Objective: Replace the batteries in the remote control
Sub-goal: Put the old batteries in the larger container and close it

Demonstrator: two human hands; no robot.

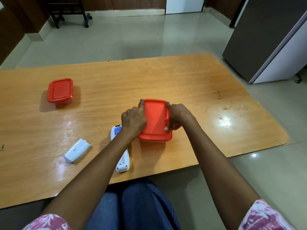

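Observation:
A box with a red lid (155,119) stands on the wooden table (191,90) in front of me. My left hand (133,119) grips its left edge, index finger stretched to the far left corner. My right hand (178,116) holds the right edge, thumb on the lid near the front. The white remote control (123,161) lies back side up under my left forearm, its battery bay open; whether batteries sit inside is hidden. Its white battery cover (77,151) lies loose to the left.
A second, smaller box with a red lid (60,90) stands at the table's far left. A grey cabinet (265,39) is at the right, beyond the table. The table's near edge runs above my knees.

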